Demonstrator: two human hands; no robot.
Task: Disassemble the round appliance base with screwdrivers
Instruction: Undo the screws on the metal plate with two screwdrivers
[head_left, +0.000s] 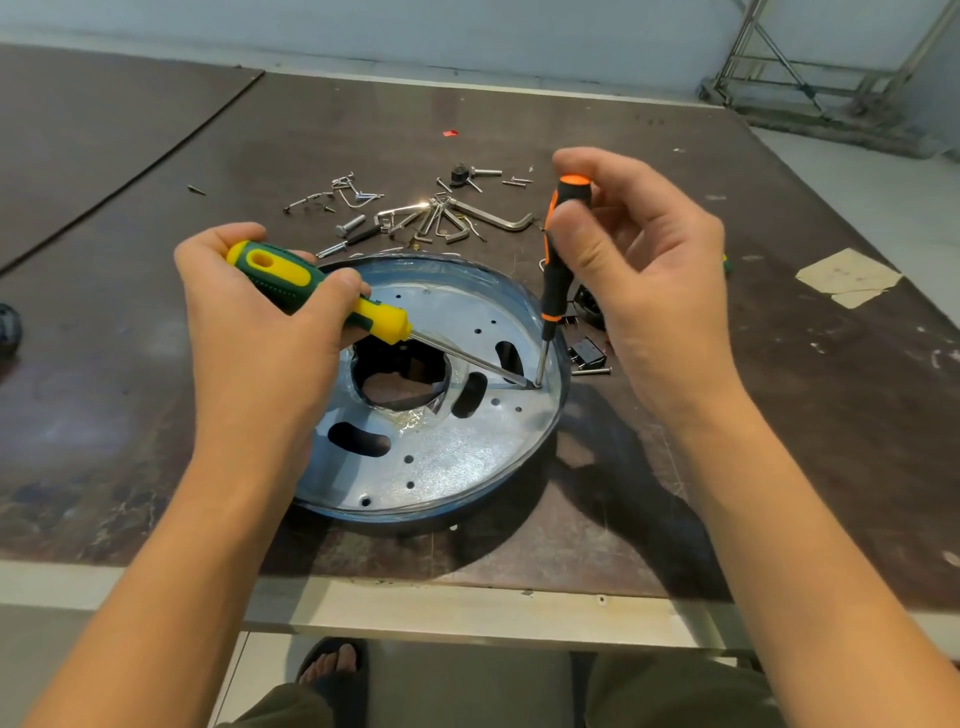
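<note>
Both screwdriver tips set at one fastener near right rim of round base (441, 457). Green-yellow screwdriver (311, 291) gripped by left hand (260, 332); orange-black screwdriver (558, 270) pinched by right hand (644, 270). Loose screws (358, 208) heaped upper centre; this fastener judged still seated.

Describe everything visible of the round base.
The round base is a shallow pan of galvanised-looking metal with a dark outer rim, lying open side up on the table. It has a central hole, three oblong slots and small holes. The green screwdriver and orange screwdriver touch it, tips together, by its right wall.
</note>
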